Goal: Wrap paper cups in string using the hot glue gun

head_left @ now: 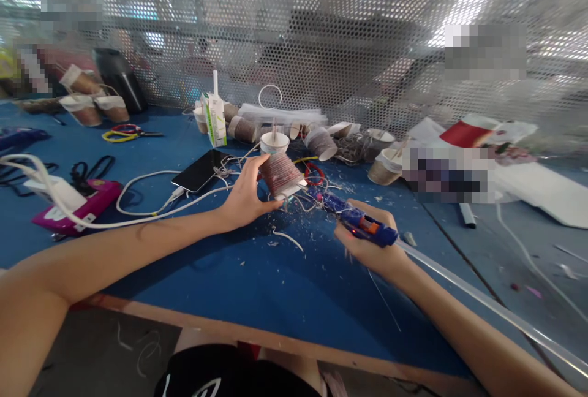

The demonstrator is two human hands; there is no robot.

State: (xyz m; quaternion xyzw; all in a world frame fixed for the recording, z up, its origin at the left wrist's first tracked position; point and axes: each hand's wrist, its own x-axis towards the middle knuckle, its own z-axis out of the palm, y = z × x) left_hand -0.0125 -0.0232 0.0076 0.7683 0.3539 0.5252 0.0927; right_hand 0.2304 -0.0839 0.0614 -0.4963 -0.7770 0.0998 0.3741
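Observation:
My left hand (250, 192) grips a paper cup (281, 175) wound with reddish-brown string, tilted so its white rim faces down and right. In my right hand (367, 241) is a blue glue gun (361, 219), with a long clear glue stick (463, 283) running out of its back end. The gun's nozzle points left and sits close to the cup's rim; whether they touch I cannot tell. Just behind the held cup stands another white-rimmed cup (274, 143). Red-handled scissors (314, 173) lie behind the nozzle, partly hidden.
A black phone (199, 170) on a white cable and a magenta power strip (78, 207) lie left. Along the perforated metal screen (321, 35) are several string-wrapped cups (386, 167), a drink carton (215, 120) and a dark bottle (120, 81). String scraps litter the blue table (257, 280).

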